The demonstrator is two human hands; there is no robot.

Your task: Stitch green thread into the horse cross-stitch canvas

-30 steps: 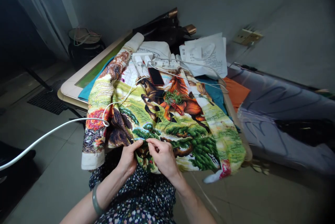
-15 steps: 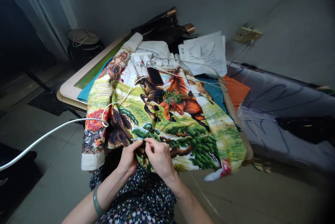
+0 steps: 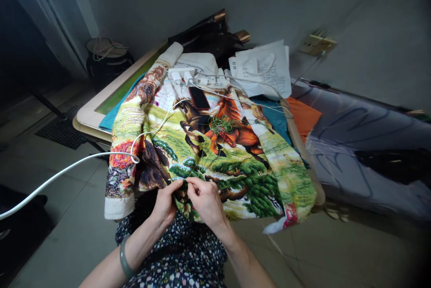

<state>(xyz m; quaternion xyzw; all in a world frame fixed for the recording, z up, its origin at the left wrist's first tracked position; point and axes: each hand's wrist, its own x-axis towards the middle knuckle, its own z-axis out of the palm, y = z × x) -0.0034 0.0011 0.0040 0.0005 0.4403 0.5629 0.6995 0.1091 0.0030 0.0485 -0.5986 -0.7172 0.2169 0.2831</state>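
Picture cloth [image 3: 215, 153] spread over counter [image 3: 88, 115], near edge in lap. Edge pinched by left hand [image 3: 165, 202] fingers. Thin thread nipped by right hand [image 3: 206, 201] fingers. Hands barely moved since before: stitch kept going. Phone [image 3: 199, 97] left on cloth.

Phone [image 3: 199, 97], white cable [image 3: 67, 169], papers [image 3: 264, 68], table [image 3: 88, 115].

Obstacles on the embroidered cloth [image 3: 202, 153]: a white cable [image 3: 101, 155] loops across its left side, a phone [image 3: 199, 97] and chargers [image 3: 182, 74] crowd the far end. Bare floor [image 3: 67, 216] lies open left; the cloth's right half is unobstructed.
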